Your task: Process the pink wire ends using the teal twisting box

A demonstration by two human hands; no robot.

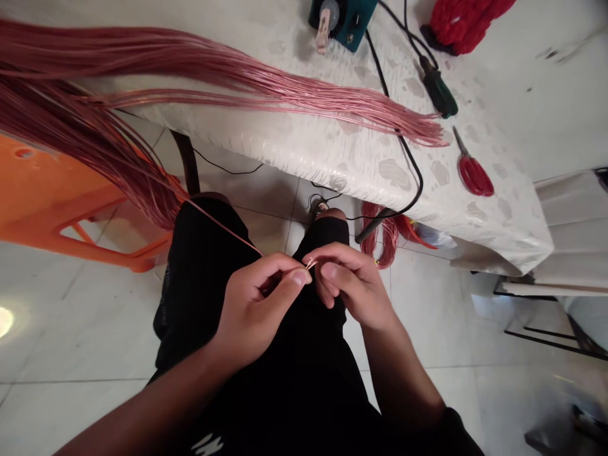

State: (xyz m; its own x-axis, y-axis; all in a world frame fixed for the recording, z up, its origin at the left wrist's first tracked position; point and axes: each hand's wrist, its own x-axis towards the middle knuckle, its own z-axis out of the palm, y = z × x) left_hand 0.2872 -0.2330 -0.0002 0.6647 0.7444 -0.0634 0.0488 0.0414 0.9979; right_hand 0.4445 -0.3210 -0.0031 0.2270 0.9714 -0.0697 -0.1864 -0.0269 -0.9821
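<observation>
My left hand [263, 297] pinches a thin reddish wire [223, 227] between thumb and forefinger, above my lap. Its frayed, copper-coloured end [311, 262] pokes out past the fingertips, split into fine strands. Close beside this end is my right hand [349, 278], its forefinger at the strands and its thumb held apart from it; whether the forefinger touches them is hard to make out. From my left hand the wire runs back to a thick bundle of similar wires [109, 152] at the left. Another long bundle [266, 79] lies across the table.
On the patterned tablecloth [332, 161] are red-handled scissors [475, 174], a green-handled tool [439, 88] with a black cord, a teal device [354, 28] and a red bundle [463, 25]. An orange stool [95, 244] stands left; a wire coil [387, 244] lies below the table.
</observation>
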